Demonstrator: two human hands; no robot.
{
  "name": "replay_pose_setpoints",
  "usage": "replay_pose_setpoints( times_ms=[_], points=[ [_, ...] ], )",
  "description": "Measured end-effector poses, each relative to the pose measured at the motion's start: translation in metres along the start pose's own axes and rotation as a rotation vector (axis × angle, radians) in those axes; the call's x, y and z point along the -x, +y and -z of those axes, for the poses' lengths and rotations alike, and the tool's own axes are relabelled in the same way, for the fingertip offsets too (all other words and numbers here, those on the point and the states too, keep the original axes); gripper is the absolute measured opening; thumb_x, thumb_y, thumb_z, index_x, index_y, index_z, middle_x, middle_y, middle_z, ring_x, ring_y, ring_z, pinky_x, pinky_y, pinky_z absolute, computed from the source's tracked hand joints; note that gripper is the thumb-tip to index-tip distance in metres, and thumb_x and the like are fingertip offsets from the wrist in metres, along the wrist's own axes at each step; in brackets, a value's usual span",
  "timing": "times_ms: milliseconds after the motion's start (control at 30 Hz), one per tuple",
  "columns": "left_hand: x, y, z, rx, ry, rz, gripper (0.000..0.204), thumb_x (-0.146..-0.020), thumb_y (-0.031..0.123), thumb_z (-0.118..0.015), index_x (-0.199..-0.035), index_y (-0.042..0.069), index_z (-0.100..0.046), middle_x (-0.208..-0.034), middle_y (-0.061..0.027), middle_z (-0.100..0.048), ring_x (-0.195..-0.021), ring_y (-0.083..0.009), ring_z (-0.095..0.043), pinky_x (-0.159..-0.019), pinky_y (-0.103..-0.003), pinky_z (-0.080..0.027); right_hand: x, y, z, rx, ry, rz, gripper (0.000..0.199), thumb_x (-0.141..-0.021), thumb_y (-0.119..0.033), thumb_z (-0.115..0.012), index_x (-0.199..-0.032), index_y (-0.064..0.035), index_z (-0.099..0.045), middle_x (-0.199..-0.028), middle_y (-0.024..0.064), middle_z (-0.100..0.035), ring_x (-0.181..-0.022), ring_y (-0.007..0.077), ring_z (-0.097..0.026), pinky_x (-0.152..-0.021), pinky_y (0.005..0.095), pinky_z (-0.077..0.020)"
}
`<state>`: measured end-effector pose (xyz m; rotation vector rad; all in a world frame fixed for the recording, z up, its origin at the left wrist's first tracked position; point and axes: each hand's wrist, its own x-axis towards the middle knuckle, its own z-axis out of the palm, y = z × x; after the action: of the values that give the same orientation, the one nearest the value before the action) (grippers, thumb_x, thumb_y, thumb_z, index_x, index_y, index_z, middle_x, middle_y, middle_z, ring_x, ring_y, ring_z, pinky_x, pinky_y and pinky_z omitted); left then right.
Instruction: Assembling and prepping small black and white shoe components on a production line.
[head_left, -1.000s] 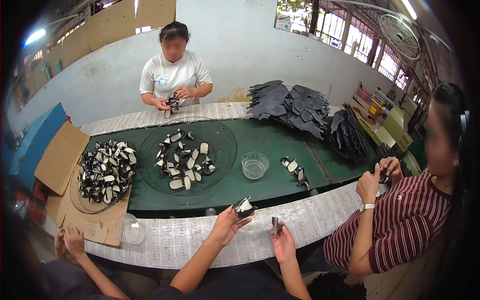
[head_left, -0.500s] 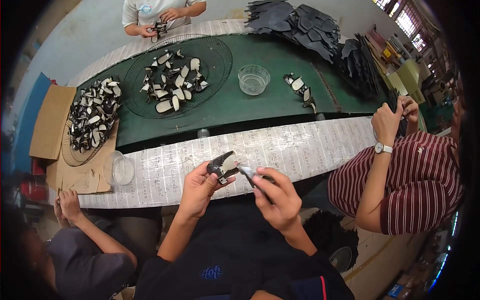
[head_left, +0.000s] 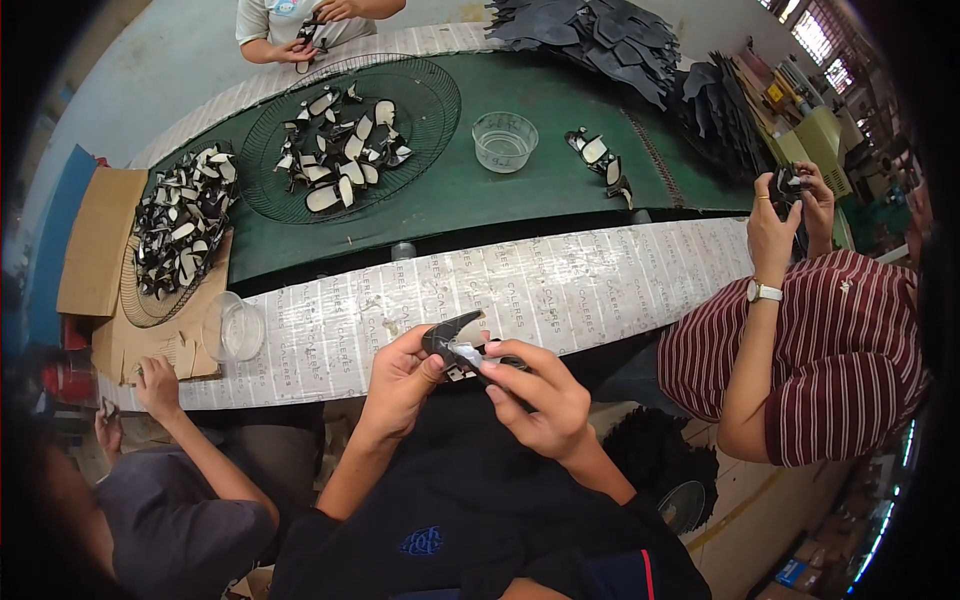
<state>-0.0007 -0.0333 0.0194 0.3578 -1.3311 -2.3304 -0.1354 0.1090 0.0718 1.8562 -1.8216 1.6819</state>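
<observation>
In front of my chest, my left hand (head_left: pixel 400 390) grips a glossy black shoe heel (head_left: pixel 452 330) between thumb and fingers. The heel's narrow end now points up to the right, and a pale inner face shows low on it. Pinched in my right hand (head_left: pixel 548 402) is a small dark-handled tool with a pale, flat tip (head_left: pixel 470 352). The tip meets or overlaps the heel's pale side; actual contact is hard to make out. Right-hand fingers partly hide the tool's handle.
Beyond a patterned white ledge (head_left: pixel 560 290) runs a green worktop (head_left: pixel 430 215). Heels fill a round wire tray (head_left: pixel 440 145), with another heap (head_left: pixel 183 215) to the left. Clear tubs (head_left: pixel 505 143) and black sheets (head_left: pixel 590 45) stand about. People work left, right and opposite.
My left hand has turned the heel, so its pale face shows less and its narrow end points right. My right hand has moved left, bringing the tool's tip over the heel.
</observation>
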Motion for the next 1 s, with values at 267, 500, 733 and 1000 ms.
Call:
replay_pose_setpoints(
  times_ms=[267, 500, 733, 1000],
  points=[
    [0.001, 0.006, -0.007, 0.040, 0.037, 0.040, 0.047, -0.093, 0.027, -0.064, -0.126, -0.005, -0.054, -0.115, -0.0125, -0.065, -0.102, -0.0167, -0.063, -0.083, -0.027, -0.052, 0.008, 0.006, 0.013, -0.650, 0.037, -0.345, 0.027, -0.085, 0.004, -0.062, -0.112, 0.0075, -0.064, -0.119, 0.0217, -0.060, -0.105, 0.0228, -0.063, -0.086, 0.0292, -0.0522],
    [0.002, 0.008, -0.015, -0.011, 0.048, 0.050, 0.043, -0.094, 0.022, -0.063, -0.125, -0.006, -0.054, -0.109, -0.0108, -0.066, -0.096, -0.0142, -0.064, -0.083, -0.026, -0.051, -0.001, 0.011, 0.020, -0.096, 0.021, -0.169, 0.031, -0.082, 0.006, -0.066, -0.112, 0.0011, -0.067, -0.119, 0.0198, -0.061, -0.096, 0.0266, -0.066, -0.078, 0.0290, -0.0543],
    [0.003, 0.012, -0.020, -0.081, 0.044, 0.095, 0.038, -0.095, 0.015, -0.063, -0.125, -0.007, -0.056, -0.108, -0.0077, -0.066, -0.097, -0.0115, -0.061, -0.087, -0.025, -0.049, -0.004, 0.008, 0.014, -0.003, -0.077, -0.049, 0.024, -0.085, 0.000, -0.067, -0.109, 0.0027, -0.067, -0.116, 0.0224, -0.062, -0.095, 0.0285, -0.067, -0.077, 0.0310, -0.0557],
    [0.003, 0.008, -0.020, -0.086, 0.064, 0.097, 0.038, -0.094, 0.014, -0.063, -0.126, -0.006, -0.055, -0.108, -0.0066, -0.065, -0.095, -0.0099, -0.060, -0.086, -0.023, -0.048, -0.003, 0.011, 0.013, 0.164, -0.065, -0.019, 0.030, -0.082, 0.006, -0.067, -0.112, 0.0023, -0.066, -0.117, 0.0222, -0.061, -0.095, 0.0316, -0.067, -0.078, 0.0333, -0.0563]
  ],
)
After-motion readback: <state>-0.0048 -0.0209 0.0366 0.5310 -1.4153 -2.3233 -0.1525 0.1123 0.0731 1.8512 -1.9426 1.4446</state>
